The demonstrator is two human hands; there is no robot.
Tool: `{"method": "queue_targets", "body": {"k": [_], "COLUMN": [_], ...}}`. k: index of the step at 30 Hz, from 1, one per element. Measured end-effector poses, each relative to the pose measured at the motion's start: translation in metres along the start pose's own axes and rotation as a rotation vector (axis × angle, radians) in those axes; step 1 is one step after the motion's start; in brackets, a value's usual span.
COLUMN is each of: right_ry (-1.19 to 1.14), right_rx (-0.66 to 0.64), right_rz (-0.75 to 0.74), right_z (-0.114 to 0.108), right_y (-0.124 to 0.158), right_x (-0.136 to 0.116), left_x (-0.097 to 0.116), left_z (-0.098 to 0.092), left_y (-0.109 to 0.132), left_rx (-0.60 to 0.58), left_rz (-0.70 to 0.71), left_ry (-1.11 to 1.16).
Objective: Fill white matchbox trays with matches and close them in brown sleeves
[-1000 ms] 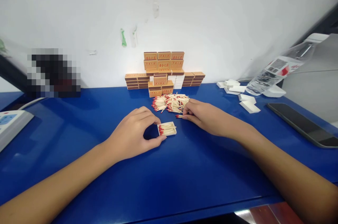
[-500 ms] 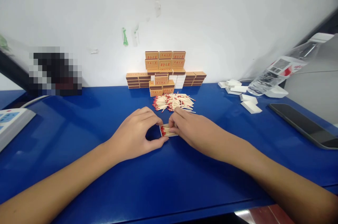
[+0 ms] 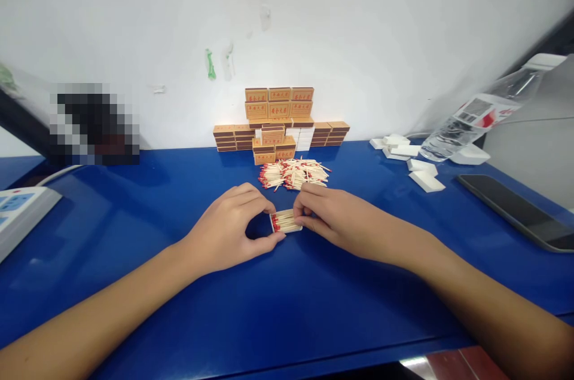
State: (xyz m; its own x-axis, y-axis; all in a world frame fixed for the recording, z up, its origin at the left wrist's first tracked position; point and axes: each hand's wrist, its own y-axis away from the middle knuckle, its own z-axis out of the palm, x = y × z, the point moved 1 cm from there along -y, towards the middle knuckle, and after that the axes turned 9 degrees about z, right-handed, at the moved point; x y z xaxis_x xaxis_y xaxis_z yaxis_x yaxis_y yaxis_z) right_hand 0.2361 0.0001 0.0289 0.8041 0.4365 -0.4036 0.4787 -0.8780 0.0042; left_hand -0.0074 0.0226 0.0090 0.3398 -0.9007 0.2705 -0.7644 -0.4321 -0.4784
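Observation:
A small white matchbox tray [image 3: 271,222] lies on the blue table, filled with red-headed matches [image 3: 285,221] pointing left. My left hand [image 3: 233,227] grips the tray's left end, thumb on the near side and index finger on the far side. Over the tray's right end is my right hand [image 3: 325,213], its fingertips pinched at the tail ends of the matches; whether a match is between them is hidden. Just behind the tray sits a loose heap of matches [image 3: 296,174].
Orange and brown matchboxes [image 3: 278,110] are stacked against the wall, with white trays [image 3: 305,138] among them. More white pieces [image 3: 424,180], a tilted water bottle [image 3: 479,111] and a phone [image 3: 515,210] lie at right. A power strip [image 3: 27,213] is at left.
My right hand has shifted slightly right along the tray, uncovering more of the matches. My left hand keeps its hold on the tray's left end.

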Motion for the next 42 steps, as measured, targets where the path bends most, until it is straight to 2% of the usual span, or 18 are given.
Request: {"method": "queue_targets", "body": {"k": [9,12,15,18,21,26,30,42], "right_ry": [-0.04,-0.041,0.03,0.097,0.042,-0.135,-0.107,-0.045], "right_rx": [0.047,0.17,0.317,0.373,0.355,0.228,0.141,0.111], "right_rz": [-0.061,-0.056,0.011,0.031,-0.02,-0.12,-0.127,-0.097], "right_z": [0.0,-0.002,-0.005,-0.006,-0.004,-0.002,0.0,0.0], "right_y": [-0.002,-0.005,-0.01,-0.015,-0.017,-0.011,-0.004,-0.003], "right_x": [-0.001,0.004,0.018,0.033,0.035,0.009,-0.003,-0.003], "left_x": [0.0,0.0,0.0,0.001,0.003,0.004,0.003,0.004], "left_z": [-0.001,-0.001,0.0,0.0,-0.001,-0.002,0.0,-0.001], "left_y": [0.0,0.0,-0.001,-0.001,-0.001,-0.001,0.0,-0.003], "left_rx": [0.006,-0.002,-0.003,-0.008,0.004,-0.012,-0.032,-0.045], "left_rz": [0.014,0.0,-0.02,-0.034,-0.03,0.047,0.053,0.049], "left_ry": [0.015,0.021,0.03,0.041,0.037,0.045,0.045,0.086]}}
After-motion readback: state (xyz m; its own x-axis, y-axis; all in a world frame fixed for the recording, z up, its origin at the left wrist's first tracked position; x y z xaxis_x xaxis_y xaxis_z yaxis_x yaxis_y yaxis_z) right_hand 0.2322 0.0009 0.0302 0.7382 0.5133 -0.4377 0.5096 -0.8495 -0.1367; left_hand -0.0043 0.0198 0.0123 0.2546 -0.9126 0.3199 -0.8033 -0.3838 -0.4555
